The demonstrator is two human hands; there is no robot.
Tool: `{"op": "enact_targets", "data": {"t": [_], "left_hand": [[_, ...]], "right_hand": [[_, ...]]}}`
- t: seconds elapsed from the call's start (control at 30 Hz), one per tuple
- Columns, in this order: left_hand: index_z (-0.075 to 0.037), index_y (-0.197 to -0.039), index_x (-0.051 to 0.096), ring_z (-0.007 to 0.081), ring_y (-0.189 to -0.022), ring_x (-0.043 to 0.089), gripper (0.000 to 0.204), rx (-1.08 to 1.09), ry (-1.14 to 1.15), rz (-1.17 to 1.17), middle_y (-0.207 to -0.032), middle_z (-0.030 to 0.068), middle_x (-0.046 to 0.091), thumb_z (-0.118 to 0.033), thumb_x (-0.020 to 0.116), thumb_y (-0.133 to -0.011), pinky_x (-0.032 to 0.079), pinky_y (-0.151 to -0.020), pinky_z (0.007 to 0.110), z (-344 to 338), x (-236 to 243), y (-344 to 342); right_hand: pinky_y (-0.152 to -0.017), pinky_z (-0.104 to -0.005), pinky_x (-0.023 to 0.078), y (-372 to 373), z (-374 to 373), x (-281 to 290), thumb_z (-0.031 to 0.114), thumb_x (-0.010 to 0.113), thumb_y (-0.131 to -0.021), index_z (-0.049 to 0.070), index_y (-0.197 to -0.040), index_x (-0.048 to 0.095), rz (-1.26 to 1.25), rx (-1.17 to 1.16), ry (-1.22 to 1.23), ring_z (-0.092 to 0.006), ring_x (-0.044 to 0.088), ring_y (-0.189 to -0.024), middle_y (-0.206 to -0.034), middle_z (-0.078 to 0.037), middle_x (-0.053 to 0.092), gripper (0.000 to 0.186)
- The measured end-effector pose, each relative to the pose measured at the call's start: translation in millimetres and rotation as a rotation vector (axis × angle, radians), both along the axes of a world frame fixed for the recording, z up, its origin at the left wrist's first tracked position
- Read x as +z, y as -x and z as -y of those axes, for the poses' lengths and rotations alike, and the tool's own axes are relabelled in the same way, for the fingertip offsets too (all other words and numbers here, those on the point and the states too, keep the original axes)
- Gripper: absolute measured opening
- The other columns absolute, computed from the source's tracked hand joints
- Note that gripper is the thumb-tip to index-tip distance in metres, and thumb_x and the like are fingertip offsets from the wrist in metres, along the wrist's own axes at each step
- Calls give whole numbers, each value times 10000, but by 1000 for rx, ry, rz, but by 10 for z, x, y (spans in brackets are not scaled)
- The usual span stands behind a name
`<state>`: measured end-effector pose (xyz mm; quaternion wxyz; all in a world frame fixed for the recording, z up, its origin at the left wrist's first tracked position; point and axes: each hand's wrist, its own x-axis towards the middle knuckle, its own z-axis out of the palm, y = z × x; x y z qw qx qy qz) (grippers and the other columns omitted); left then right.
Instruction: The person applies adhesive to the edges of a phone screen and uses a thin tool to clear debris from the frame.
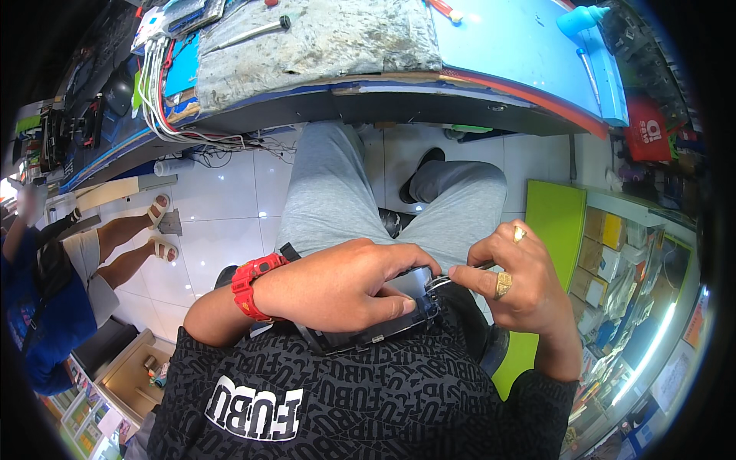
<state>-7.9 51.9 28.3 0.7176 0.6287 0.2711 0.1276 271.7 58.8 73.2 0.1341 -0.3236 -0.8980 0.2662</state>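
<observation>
Close against my shirt, a dark, flat electronic device (399, 322) with a silvery top lies tilted. My left hand (345, 280) grips it from above, fingers curled over its far side and thumb across its top. Thin pale wires (439, 284) come out of the device's right end. Beside them my right hand (510, 280) is closed in a pinch, its index fingertip almost at the wires. Something thin shows between those fingers, too small to name. Part of the device is hidden under my left hand.
Ahead stands a workbench with a stained grey cloth (322, 42), a light blue mat (506, 46) and a blue bottle (581, 21). White cables (156, 92) hang at its left. A glass display case (621, 284) is at right. Another person (46, 284) is at far left.
</observation>
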Motion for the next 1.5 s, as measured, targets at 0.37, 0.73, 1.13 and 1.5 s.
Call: {"op": "enact_targets", "data": {"t": [0.37, 0.73, 1.13, 1.5], "left_hand": [[-7, -1449, 588, 205, -792, 795, 477, -1, 10, 11, -891, 142, 791, -151, 727, -1017, 588, -720, 327, 8, -4, 5], [-10, -1451, 591, 192, -813, 796, 476, -6, 33, 9, -944, 144, 805, -144, 728, -1015, 595, -734, 326, 1, 6, 7], [-9, -1458, 585, 127, -789, 737, 473, -2, 58, -23, -906, 112, 768, -124, 729, -1022, 567, -730, 296, -10, 27, 14], [21, -1476, 517, 55, -1037, 621, 460, 239, 436, 175, -1142, 41, 694, -49, 699, -1060, 521, -876, 251, 108, -103, 79]], "right_hand": [[-685, -389, 429, -2, -10, 11, -22, 775, -711, 179, -1081, 772, -4, 9, 13, -222, 600, -740, -863, -6, 640, 421], [-673, -373, 435, 0, -4, 6, 32, 741, -658, 136, -1032, 807, -17, 30, -62, -222, 596, -762, -892, -23, 644, 394], [-656, -385, 447, -11, 15, -3, 22, 750, -667, 131, -1030, 802, -21, 4, -35, -232, 601, -743, -901, -33, 652, 382], [-599, -363, 466, -1, 190, 64, -39, 788, -736, 103, -1153, 770, -21, -167, -151, -221, 625, -694, -913, -59, 664, 442]]}}
